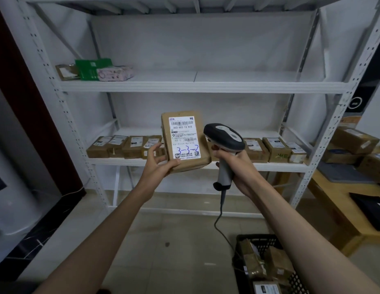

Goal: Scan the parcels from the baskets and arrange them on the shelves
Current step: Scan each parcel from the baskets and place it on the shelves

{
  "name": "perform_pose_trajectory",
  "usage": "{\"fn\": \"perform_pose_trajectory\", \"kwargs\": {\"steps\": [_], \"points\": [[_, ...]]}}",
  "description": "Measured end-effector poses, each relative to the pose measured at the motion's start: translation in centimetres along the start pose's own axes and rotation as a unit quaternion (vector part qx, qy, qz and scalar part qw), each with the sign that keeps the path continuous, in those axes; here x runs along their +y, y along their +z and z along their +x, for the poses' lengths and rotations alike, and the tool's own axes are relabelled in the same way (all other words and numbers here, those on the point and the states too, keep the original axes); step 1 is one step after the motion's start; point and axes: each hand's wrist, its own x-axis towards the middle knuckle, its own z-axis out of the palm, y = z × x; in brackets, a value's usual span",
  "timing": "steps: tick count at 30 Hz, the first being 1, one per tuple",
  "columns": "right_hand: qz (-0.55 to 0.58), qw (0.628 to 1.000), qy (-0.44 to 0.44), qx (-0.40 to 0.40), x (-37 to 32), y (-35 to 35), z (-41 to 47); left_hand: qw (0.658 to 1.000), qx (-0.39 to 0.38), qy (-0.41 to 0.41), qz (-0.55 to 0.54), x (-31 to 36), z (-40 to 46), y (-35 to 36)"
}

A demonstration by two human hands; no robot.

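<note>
Scanning step. Left hand [157, 162] holds parcel [184, 141] upright before the shelves [201, 87]; right hand [231, 162] grips scanner [224, 137], apparently aimed at the label. Next: shelve it; basket [244, 240] holds more.

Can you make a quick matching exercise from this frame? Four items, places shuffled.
Things:
1. labelled parcel
2. scanner
3. green parcel
4. basket

Places:
A. upper shelf, left end
B. floor, lower right, parcels inside
C. left hand, label facing the camera
D. right hand, head beside the label

Pairs: 1-C, 2-D, 3-A, 4-B
</note>
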Motion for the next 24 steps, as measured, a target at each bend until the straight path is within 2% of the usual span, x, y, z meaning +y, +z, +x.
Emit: {"fn": "perform_pose_trajectory", "kwargs": {"steps": [12,19,24], "points": [[0.054,0.992,-0.008,-0.112,0.7,2.6,10.5,0.996,0.092,-0.01,-0.013,3.0,6.8,-1.9],[0.061,0.982,-0.042,-0.174,-0.1,4.5,19.8,0.991,0.131,0.015,0.001,4.6,13.8,-2.0],[0.058,0.973,-0.065,-0.211,-0.7,5.8,26.5,0.986,0.156,0.037,-0.042,6.7,19.3,-2.1]]}}
